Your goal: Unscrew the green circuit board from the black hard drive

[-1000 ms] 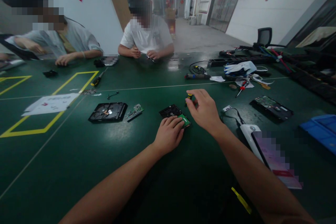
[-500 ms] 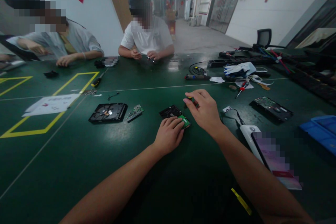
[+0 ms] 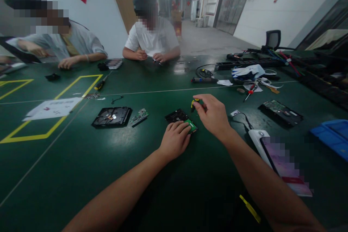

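A small black hard drive point(image 3: 176, 116) with a green circuit board point(image 3: 191, 125) lies on the green table point(image 3: 81, 174) in front of me. My left hand point(image 3: 175, 139) presses down on its near edge, fingers curled over the board. My right hand point(image 3: 213, 114) hovers just right of the drive, fingers pinched on a small yellow-and-black screwdriver point(image 3: 194, 102) that stands over the drive's far corner.
An opened black drive point(image 3: 112, 116) and a loose green board point(image 3: 139, 115) lie to the left. Another drive point(image 3: 281, 111), a white device point(image 3: 259, 137), a blue tray point(image 3: 333, 136) and tools sit to the right. Two people work at the far side.
My right hand has turned slightly with the screwdriver, so its yellow top shows again. My left hand has stayed on the drive.
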### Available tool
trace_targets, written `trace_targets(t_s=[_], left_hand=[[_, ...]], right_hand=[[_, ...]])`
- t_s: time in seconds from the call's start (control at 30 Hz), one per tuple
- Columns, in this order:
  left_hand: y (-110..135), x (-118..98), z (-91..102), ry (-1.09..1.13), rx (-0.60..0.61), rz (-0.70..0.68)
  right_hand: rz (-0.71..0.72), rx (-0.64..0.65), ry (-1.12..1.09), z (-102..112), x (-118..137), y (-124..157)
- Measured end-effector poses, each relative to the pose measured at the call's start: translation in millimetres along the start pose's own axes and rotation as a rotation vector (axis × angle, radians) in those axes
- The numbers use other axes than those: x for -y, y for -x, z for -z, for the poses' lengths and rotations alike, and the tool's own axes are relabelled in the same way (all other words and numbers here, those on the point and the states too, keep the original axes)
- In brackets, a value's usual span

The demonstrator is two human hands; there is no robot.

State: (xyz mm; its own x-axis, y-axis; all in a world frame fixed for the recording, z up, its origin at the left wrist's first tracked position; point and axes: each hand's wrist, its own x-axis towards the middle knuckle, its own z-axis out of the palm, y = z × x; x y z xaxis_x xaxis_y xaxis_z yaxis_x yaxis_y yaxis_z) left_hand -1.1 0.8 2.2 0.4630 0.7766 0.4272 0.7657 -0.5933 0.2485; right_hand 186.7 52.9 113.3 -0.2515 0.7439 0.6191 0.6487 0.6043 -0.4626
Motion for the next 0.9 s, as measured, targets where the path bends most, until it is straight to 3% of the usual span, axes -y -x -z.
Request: trace_targets(t_s=[0.37,0.57,0.73,0.9], left_hand=[[0.2,1.0,-1.6,0.011,-0.003,0.001],[0.3,0.7,-1.2,0.005,-0.007,-0.004],[-0.4,-0.4,-0.1,0.009,-0.012,-0.004],[-0.3,-0.5,0.1,0.008,-0.011,-0.008]], right_hand=[[-0.041,0.045,-0.023,-4.4,-2.5,2.5],[-0.019,0.005,0.071,-2.7,-0.4,2.0],[0.018,0.040,0.006,-1.8,1.3,0.4],[-0.026,-0.006,0.038,-5.0,0.0,2.0]])
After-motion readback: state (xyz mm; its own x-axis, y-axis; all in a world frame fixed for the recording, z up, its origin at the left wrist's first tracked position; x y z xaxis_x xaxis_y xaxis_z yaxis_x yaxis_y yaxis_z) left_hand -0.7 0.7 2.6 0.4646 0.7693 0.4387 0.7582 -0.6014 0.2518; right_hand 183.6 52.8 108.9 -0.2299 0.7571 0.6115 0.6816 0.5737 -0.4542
